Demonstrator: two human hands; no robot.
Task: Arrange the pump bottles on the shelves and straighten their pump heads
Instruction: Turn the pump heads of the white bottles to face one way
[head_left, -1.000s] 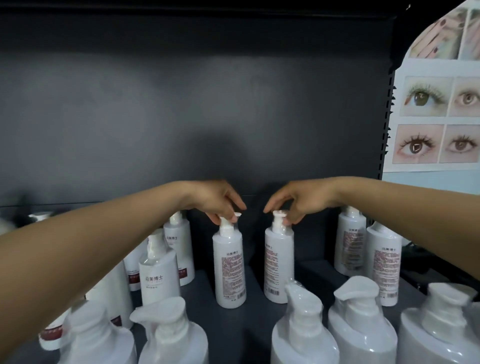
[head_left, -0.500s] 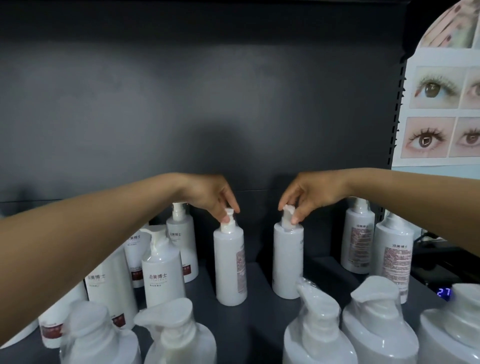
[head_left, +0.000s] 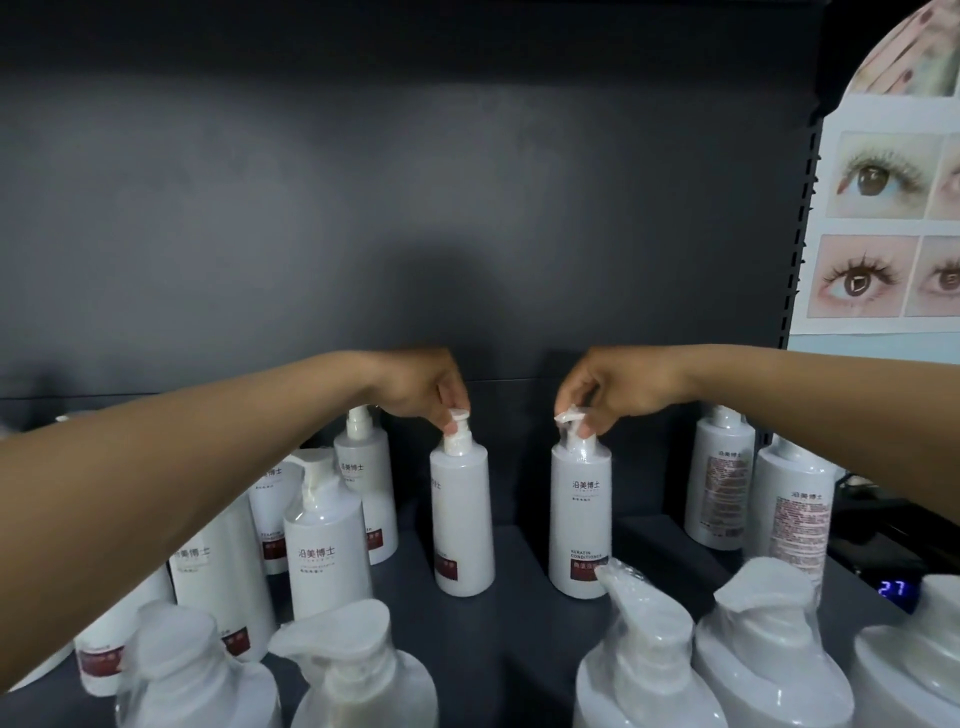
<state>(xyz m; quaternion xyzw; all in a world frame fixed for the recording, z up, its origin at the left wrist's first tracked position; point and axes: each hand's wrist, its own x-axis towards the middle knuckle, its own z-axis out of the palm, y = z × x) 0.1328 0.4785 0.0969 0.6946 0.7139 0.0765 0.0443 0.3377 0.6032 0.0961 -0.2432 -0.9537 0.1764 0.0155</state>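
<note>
nearest the camera a row of large wrapped pump bottles (head_left: 639, 660) fills the bottom edge, their heads under clear film. just behind, on the left, a cluster of white bottles (head_left: 327, 540) stands close together on the dark shelf (head_left: 519, 623); two more white bottles (head_left: 719, 488) stand at the right, one behind the other.

in the middle, well apart from each other, stand the two bottles in hand. the left hand (head_left: 423, 389) pinches the pump head (head_left: 457, 422) of the left middle bottle (head_left: 462, 514) with curled fingertips; its label faces partly away. the right hand (head_left: 602, 389) pinches the pump head (head_left: 570, 418) of the right middle bottle (head_left: 581, 514), whose label faces the front and whose nozzle points left.

the step looks like turning heads and bodies to face forward. next, the left bottle probably needs a further twist to bring its label round, and both nozzles need matching direction, with a light grip so neither bottle tips.
</note>
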